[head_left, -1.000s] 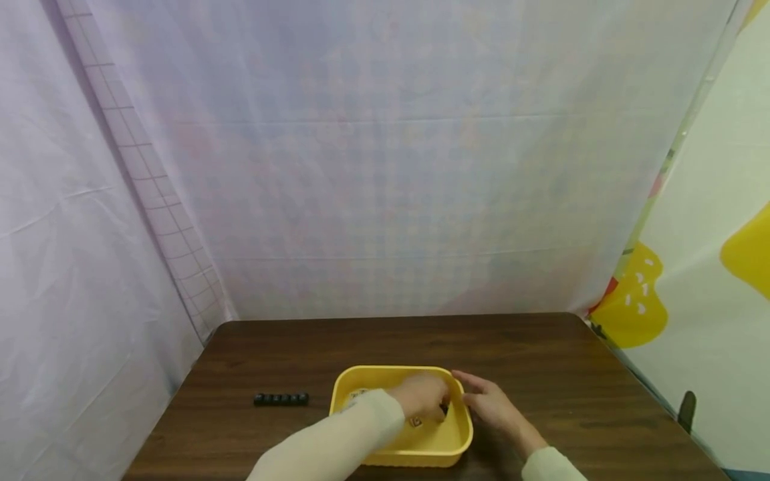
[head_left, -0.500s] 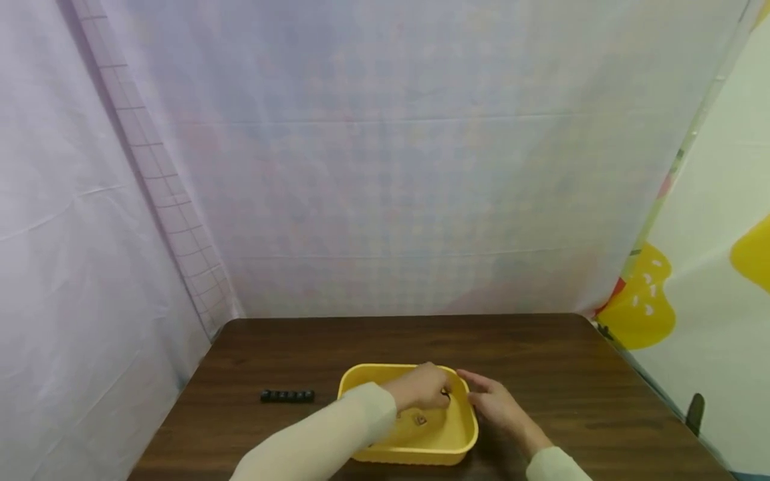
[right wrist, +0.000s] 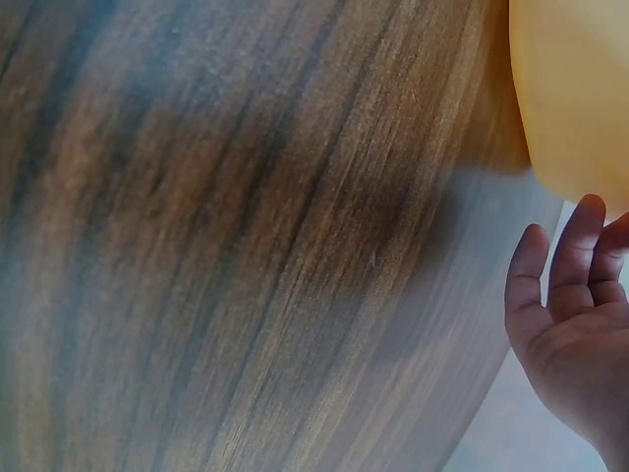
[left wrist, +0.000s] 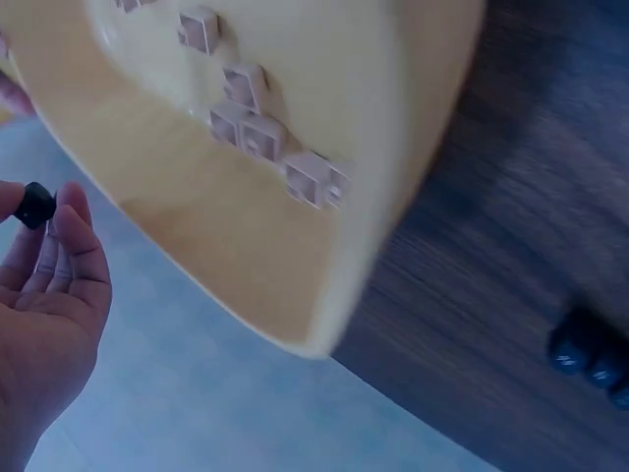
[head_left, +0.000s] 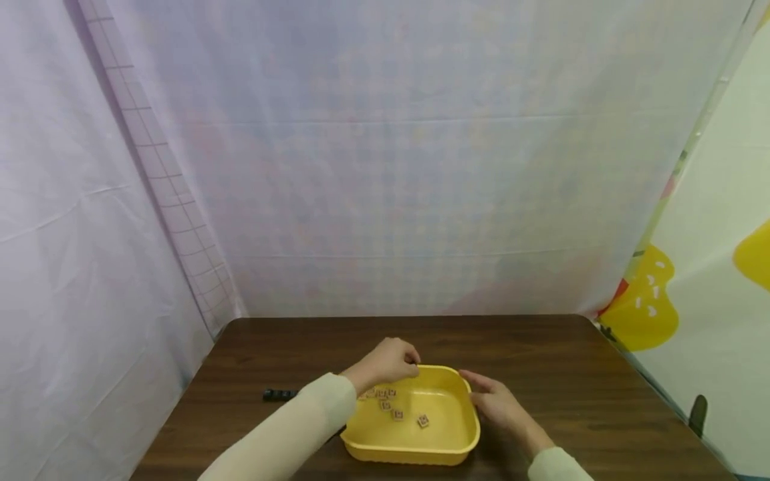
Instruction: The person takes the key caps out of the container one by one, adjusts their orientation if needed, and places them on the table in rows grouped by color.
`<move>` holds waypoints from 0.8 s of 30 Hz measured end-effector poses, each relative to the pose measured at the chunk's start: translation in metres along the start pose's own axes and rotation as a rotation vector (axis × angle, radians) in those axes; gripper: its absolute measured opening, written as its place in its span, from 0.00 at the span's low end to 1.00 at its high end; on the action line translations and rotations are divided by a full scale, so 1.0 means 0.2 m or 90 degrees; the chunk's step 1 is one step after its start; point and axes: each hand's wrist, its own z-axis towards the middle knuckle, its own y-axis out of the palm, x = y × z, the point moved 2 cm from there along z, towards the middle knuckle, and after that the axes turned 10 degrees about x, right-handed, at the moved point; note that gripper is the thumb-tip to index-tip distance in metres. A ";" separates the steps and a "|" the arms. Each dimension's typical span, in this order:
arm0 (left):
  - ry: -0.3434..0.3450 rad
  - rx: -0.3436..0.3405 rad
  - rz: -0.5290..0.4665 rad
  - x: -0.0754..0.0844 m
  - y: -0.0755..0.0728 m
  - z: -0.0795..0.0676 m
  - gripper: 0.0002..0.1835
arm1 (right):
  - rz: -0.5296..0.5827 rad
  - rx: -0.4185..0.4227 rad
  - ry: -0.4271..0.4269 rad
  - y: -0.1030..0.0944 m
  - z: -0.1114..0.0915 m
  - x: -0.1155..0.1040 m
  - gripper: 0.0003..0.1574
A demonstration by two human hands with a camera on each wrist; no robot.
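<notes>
While left hand [head_left: 386,361] pinches black piece [left wrist: 36,206] | right hand [head_left: 500,406] spread at tub [head_left: 448,414] | markings [left wrist: 566,363] illegible

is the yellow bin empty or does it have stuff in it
Not empty: several small tan cubes lie inside the yellow bin.

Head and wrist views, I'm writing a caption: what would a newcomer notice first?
Probably the yellow tub on the dark table, with small pale cubes inside. Then the left hand, pinching a black block by the tub's far rim, and the right hand at its right side.
</notes>
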 end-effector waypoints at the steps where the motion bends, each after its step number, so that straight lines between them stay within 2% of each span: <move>1: -0.014 0.009 -0.013 -0.02 -0.02 -0.01 0.10 | 0.001 0.000 0.004 0.00 0.00 0.00 0.34; 10: -0.079 0.092 -0.091 -0.17 -0.18 -0.11 0.10 | 0.003 -0.007 0.016 0.00 -0.01 -0.01 0.33; 15: -0.099 0.149 -0.123 -0.30 -0.26 -0.19 0.12 | 0.002 0.000 0.026 0.00 -0.01 -0.01 0.33; 24: -0.200 0.229 -0.142 -0.55 -0.40 -0.37 0.13 | 0.017 -0.010 0.018 0.00 0.00 -0.01 0.33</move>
